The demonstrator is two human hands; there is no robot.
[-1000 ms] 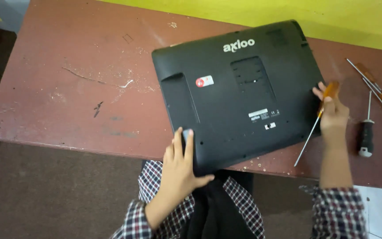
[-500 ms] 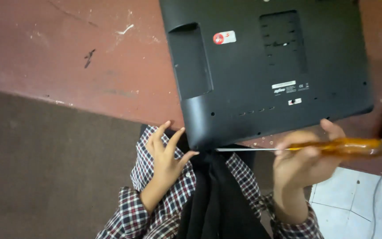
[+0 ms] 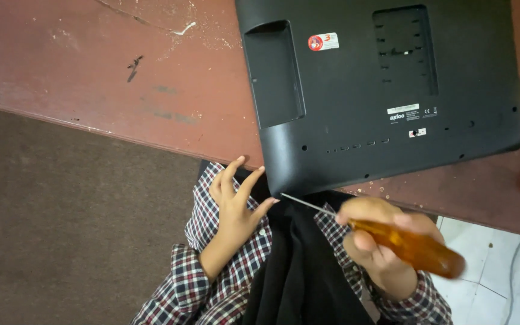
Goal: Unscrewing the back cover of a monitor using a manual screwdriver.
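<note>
Fingers (image 3: 243,180) of the left hand (image 3: 236,207) spread loosely, tips touching the near lower corner of one black monitor (image 3: 386,90). Right hand (image 3: 371,238) wrapped tight around one screwdriver (image 3: 392,238); its fingers curl fully over the amber translucent handle, blurred. Thin metal shaft runs up-left from the fist, its tip meeting the monitor's bottom edge just beside the left fingertips.

Monitor lies face down on the tabletop (image 3: 121,78), its near corner overhanging the edge above the person's lap. Back shell is matte black plastic, rounded corners, one long recessed panel on its left, one square recessed mount area with slots near the middle. Two stickers: one small red-and-white, one white label lower down. Row of small holes and slots along the lower edge.

Tabletop is worn reddish-brown, scratched, with pale scuffs and crumbs near the edge. One dark object at far right edge, too blurred to identify. Checked sleeves (image 3: 182,289), red, white and dark. Brown floor (image 3: 61,229) left; pale tiles (image 3: 501,265) right.
</note>
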